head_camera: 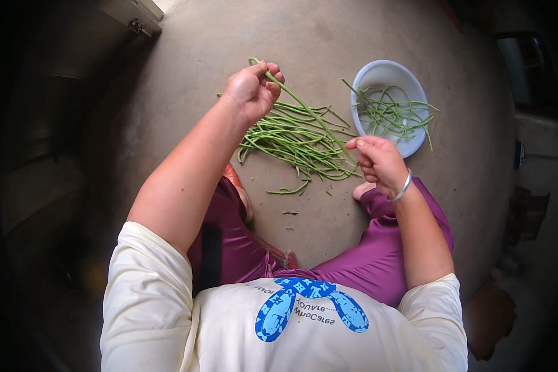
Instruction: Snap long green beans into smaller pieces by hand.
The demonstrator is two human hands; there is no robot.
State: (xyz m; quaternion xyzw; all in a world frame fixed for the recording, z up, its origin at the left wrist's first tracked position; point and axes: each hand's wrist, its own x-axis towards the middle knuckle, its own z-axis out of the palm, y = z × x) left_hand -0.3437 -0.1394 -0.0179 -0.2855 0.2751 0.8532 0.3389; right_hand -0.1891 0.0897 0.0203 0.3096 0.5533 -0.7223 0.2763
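Observation:
My left hand [255,90], raised over the far side of the pile, grips a long green bean [307,109] near its upper end. The bean slants down to the right towards my right hand [381,162], whose thumb and forefinger are pinched at its lower end; whether they touch the bean is unclear. A metal bangle [401,187] circles my right wrist. Beneath the held bean a heap of long green beans [288,139] lies on the floor. Right of the heap, a pale blue plastic basin [411,148] holds more long beans, some hanging over its rim.
Small bean pieces [289,213] lie on the concrete floor [307,242] between my legs. My feet flank the near side of the heap. A door edge with a metal latch [140,28] is at the upper left. Dark furniture [528,214] stands at the far right.

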